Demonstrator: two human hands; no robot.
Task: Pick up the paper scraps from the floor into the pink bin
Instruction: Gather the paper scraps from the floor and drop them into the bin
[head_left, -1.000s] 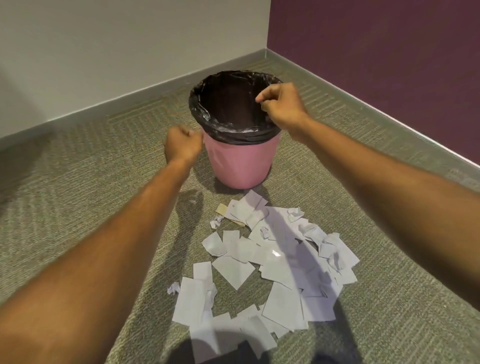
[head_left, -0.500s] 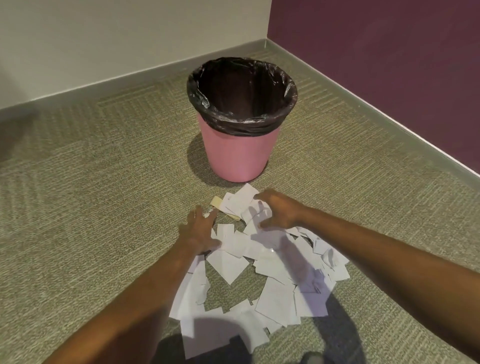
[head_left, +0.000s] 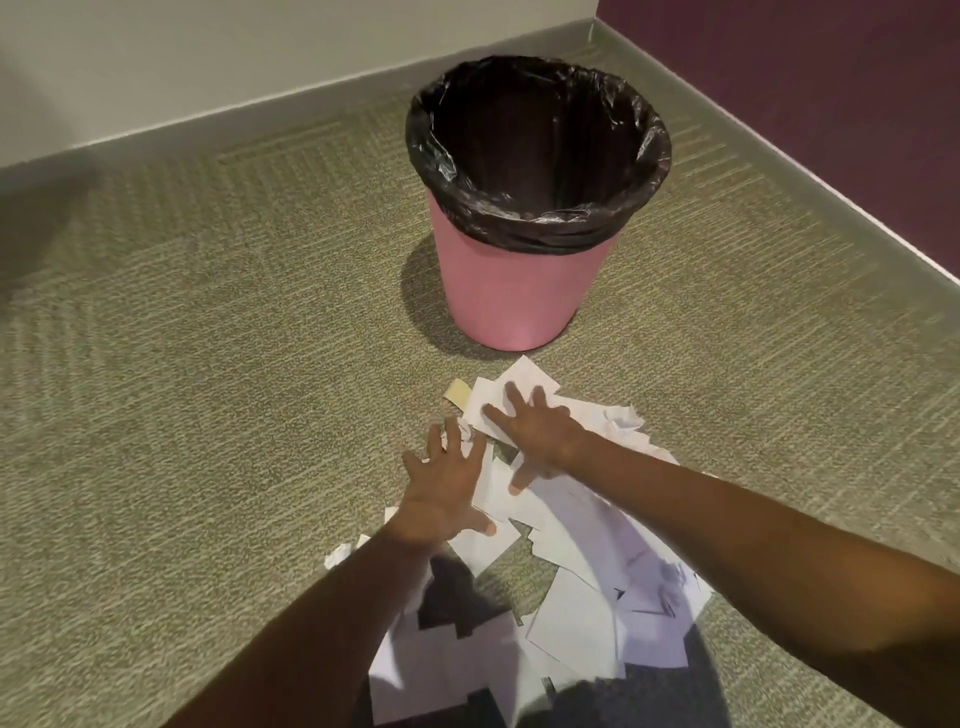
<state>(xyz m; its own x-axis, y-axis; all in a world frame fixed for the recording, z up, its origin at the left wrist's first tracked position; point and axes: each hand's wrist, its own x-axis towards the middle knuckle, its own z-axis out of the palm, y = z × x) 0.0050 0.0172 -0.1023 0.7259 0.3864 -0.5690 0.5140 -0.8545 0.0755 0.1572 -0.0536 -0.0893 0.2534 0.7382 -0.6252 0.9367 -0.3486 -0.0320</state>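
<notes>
The pink bin (head_left: 511, 291), lined with a black bag, stands upright on the carpet near the room's corner. In front of it lies a pile of white paper scraps (head_left: 582, 561), with one tan scrap (head_left: 458, 395) at its far edge. My left hand (head_left: 448, 488) rests flat on the pile's left side with fingers spread. My right hand (head_left: 535, 434) presses flat on the scraps closest to the bin, fingers apart. Neither hand holds a scrap. My forearms hide part of the pile.
Green-grey carpet (head_left: 208, 364) surrounds the pile. A white wall with grey skirting (head_left: 208, 119) runs behind the bin. A purple wall (head_left: 831, 93) closes the right side. My shadow covers the near scraps.
Both hands came down from the bin's rim to the pile, then opened out flat on the scraps. The view moved closer and lower.
</notes>
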